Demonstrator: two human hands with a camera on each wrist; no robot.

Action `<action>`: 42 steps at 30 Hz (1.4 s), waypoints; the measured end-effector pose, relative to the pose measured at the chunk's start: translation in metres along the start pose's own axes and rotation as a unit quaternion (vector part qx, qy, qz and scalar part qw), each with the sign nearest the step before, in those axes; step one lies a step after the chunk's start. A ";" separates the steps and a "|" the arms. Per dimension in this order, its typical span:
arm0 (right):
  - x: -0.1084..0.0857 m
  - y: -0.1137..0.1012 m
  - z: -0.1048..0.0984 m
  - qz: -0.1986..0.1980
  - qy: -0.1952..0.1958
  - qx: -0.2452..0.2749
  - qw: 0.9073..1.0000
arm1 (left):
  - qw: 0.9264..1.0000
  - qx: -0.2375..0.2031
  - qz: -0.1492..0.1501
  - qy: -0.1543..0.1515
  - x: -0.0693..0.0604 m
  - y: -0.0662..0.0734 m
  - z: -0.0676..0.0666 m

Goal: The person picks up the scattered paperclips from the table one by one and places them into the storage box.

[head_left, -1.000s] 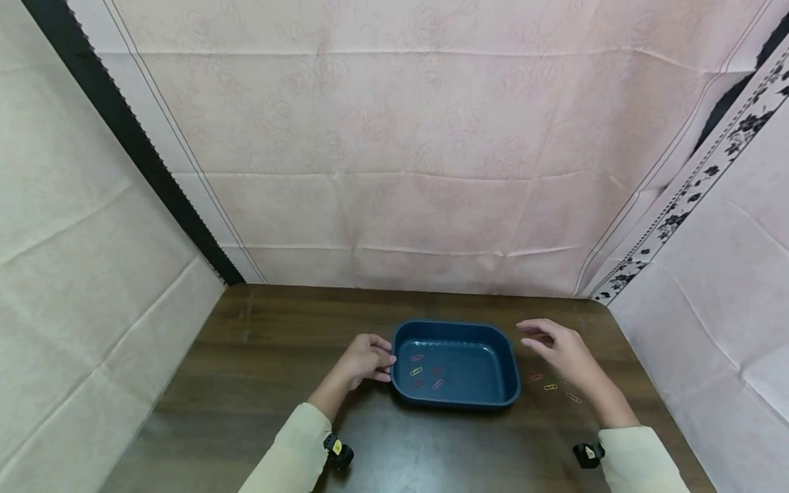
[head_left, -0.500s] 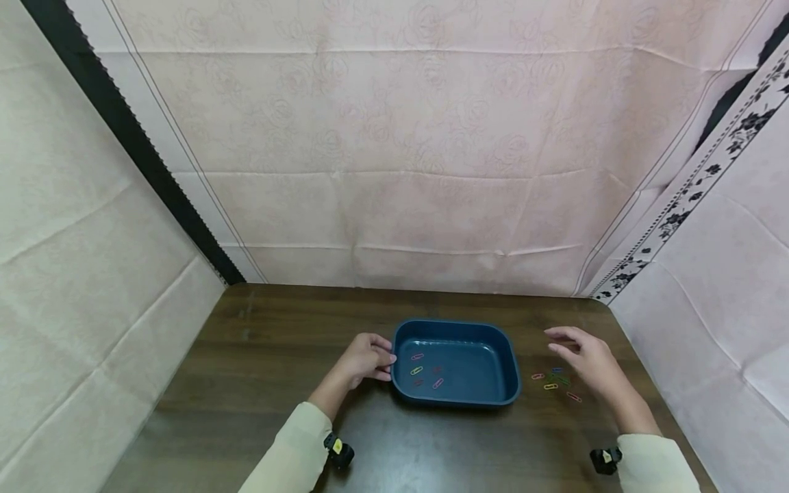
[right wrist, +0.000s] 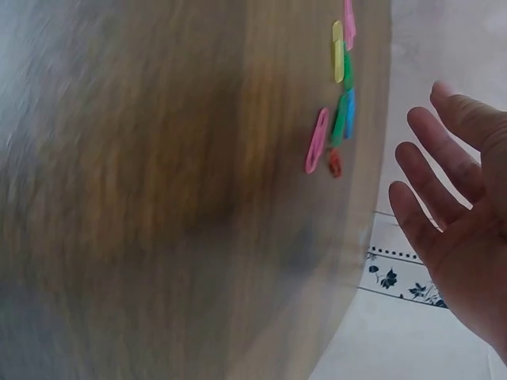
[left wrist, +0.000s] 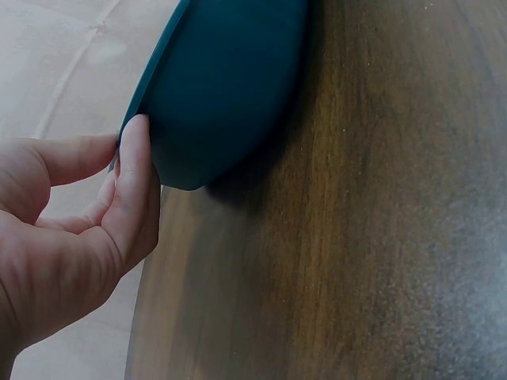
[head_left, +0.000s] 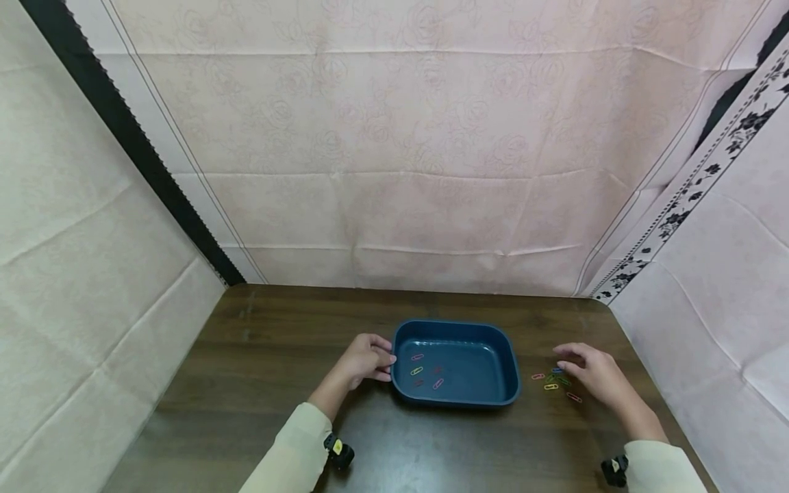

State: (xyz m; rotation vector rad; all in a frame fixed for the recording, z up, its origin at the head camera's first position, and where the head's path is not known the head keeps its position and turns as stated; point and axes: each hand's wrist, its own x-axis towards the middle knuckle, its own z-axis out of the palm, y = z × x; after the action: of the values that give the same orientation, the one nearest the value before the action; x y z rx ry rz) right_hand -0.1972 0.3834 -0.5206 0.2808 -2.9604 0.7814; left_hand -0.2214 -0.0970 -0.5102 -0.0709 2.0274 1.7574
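A dark blue rectangular tray (head_left: 474, 373) sits on the wooden table, with several small paper clips inside, among them a yellow paper clip (head_left: 416, 370) and a pink one. My left hand (head_left: 362, 359) pinches the tray's left rim between thumb and fingers, as the left wrist view confirms at the rim (left wrist: 154, 67). To the right of the tray lies a loose group of paper clips: yellow (right wrist: 338, 51), green (right wrist: 339, 120), blue (right wrist: 350, 113), red (right wrist: 334, 163) and pink (right wrist: 317, 141). Over the group's right side hovers my right hand (head_left: 594, 373), fingers loosely bent, holding nothing.
The brown wooden table (head_left: 259, 383) reaches back to a hanging pale cloth (head_left: 394, 171). Cloth panels also close off the left and right sides, the right one with a black floral border (head_left: 672, 219).
My right hand has moved right, away from the tray, then lowered toward the loose paper clips, uncovering the blue and green ones. My left hand and the tray stay put.
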 end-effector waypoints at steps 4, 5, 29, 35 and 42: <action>0.000 0.008 0.003 -0.009 -0.015 -0.007 1.000 | 1.000 0.001 0.000 0.001 0.000 0.000 0.000; 0.001 0.009 0.004 -0.010 -0.020 -0.010 1.000 | 1.000 0.001 0.001 0.000 0.000 0.000 0.000; 0.009 0.030 0.019 -0.057 -0.020 -0.056 0.997 | 1.000 0.001 -0.008 0.004 0.001 0.001 0.000; 0.012 0.028 0.019 -0.055 -0.030 -0.061 0.996 | 1.000 0.000 -0.007 0.003 0.001 0.000 0.000; 0.014 0.028 0.019 -0.052 -0.038 -0.055 0.996 | 1.000 -0.001 -0.008 0.003 0.001 -0.001 0.000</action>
State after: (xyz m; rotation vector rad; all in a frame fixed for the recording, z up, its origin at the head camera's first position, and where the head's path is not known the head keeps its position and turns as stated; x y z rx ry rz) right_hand -0.2171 0.3960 -0.5492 0.4640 -3.0167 0.6052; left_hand -0.2222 -0.0966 -0.5114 -0.0938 2.0243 1.7501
